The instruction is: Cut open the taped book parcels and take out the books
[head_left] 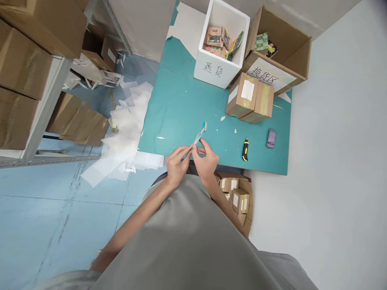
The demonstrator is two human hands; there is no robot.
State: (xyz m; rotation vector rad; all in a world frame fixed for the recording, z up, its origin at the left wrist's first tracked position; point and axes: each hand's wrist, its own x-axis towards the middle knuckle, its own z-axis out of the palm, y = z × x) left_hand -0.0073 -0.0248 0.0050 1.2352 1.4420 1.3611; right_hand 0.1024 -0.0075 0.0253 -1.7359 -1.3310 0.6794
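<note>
With left hand point(177, 165) and right hand point(206, 161) close together, narrowed to a pinch around the near end of a slim printed packet point(200, 133). Both sets of fingertips at that lower end, with right-hand fingers partly behind it; far end, blue and orange, pointing away from the body and slanting to the right. Held over the near edge of a teal-topped table point(181, 104), just in front of a gray shirt point(190, 241).

On the tabletop, to the right of the hands: a black-and-yellow utility knife point(245, 151), and beyond it, near the right edge, a purplish object point(271, 138), too blurred to identify. Between packet and knife, a few white scraps point(223, 118). Farther back, two small taped cartons point(248, 98) side by side, in front of a large open cardboard box point(298, 68) with a handwritten label and a few printed packs inside. Beside that, a white foam box point(211, 76), also marked by hand, holding small printed boxes point(214, 37).

Below the near edge, partly hidden by the body, an open carton point(248, 225) of smaller boxes. To the left, white sheets point(121, 137) heaped on a blue floor point(90, 217), then a metal shelf point(48, 86) stacked with brown cartons point(21, 56). On the right, a plain pale wall point(332, 141).
</note>
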